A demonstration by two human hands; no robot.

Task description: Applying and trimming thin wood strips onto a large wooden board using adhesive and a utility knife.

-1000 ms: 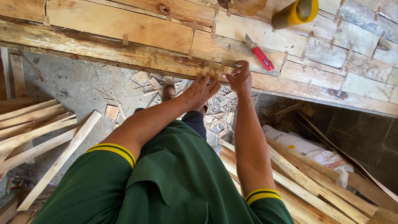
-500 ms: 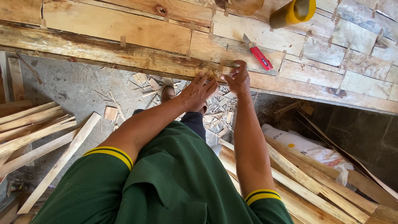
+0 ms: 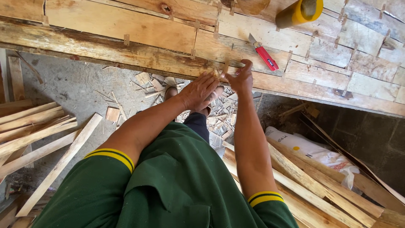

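Wooden sliver (image 3: 226, 66) pinched upright in our right hand (image 3: 241, 79) at the surface (image 3: 139, 55) edge; left hand (image 3: 201, 90), fingers loosely spread, should steady it squarely.

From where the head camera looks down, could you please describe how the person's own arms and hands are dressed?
Both hands are bare: the left hand and the right hand wear no gloves, and no ring or watch shows. The forearms are uncovered up to short sleeves. The shirt is dark green; the left sleeve and the right sleeve each end in a cuff with yellow stripes either side of a dark band.
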